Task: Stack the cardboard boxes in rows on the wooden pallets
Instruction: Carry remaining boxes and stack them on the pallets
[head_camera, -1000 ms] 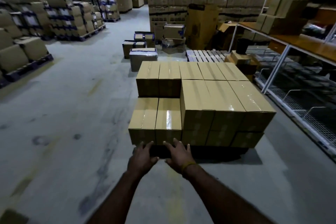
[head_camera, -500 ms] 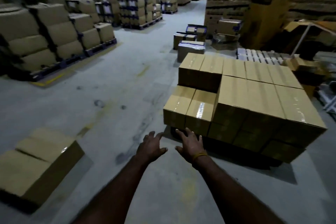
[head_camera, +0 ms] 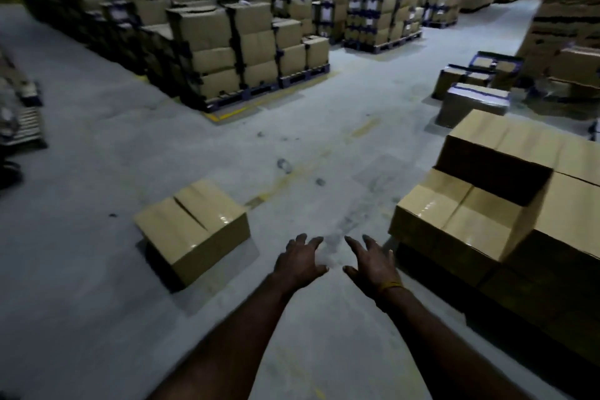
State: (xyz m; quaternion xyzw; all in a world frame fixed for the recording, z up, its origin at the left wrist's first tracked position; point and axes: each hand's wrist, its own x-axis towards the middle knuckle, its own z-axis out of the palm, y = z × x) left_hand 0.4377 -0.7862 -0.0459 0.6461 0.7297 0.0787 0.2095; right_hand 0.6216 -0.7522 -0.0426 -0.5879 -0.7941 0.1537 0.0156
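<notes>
Both hands are hovering over the floor (head_camera: 97, 269), fingers spread, holding nothing. A box (head_camera: 193, 230) is lying just left of the left hand (head_camera: 300, 261); the stack (head_camera: 506, 214) is sitting right of the right hand (head_camera: 371, 265).

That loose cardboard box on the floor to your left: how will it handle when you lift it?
The loose box looks rigid, with crisp edges, so it should hold its shape. Its glossy taped top may be slick; gripping the sides seems safer. It looks too wide for one hand, so probably use both the left hand and the right hand. Weight can't be judged.
</notes>
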